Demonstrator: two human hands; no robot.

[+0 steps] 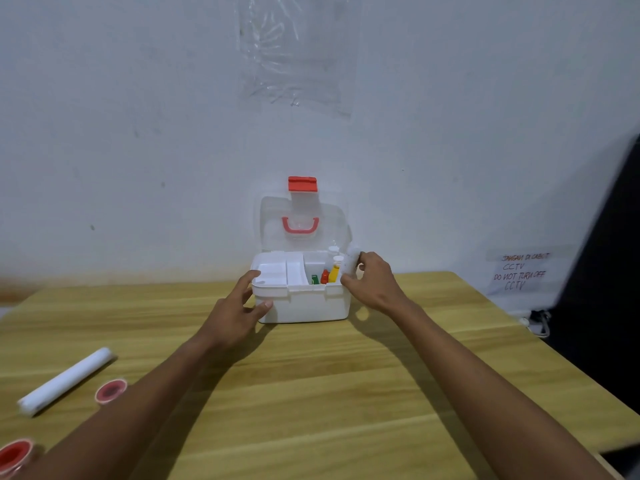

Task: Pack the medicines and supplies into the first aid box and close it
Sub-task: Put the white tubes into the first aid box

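Observation:
The white first aid box (pixel 304 304) stands open at the far middle of the table, its clear lid (pixel 301 223) with red handle and red latch upright against the wall. A white inner tray (pixel 280 271) covers its left half. Small green, red and yellow bottles (pixel 325 276) stand in the right half. My left hand (pixel 239 306) rests on the box's left front corner, thumb on the wall. My right hand (pixel 372 280) holds a small white roll (pixel 351 263) over the box's right rim.
On the wooden table (pixel 311 393), a long white roll (pixel 65 381) lies at the near left. Beside it sits a red tape roll (pixel 110 390), and another red roll (pixel 15 455) is at the bottom left corner. A handwritten notice (pixel 521 271) hangs on the right wall.

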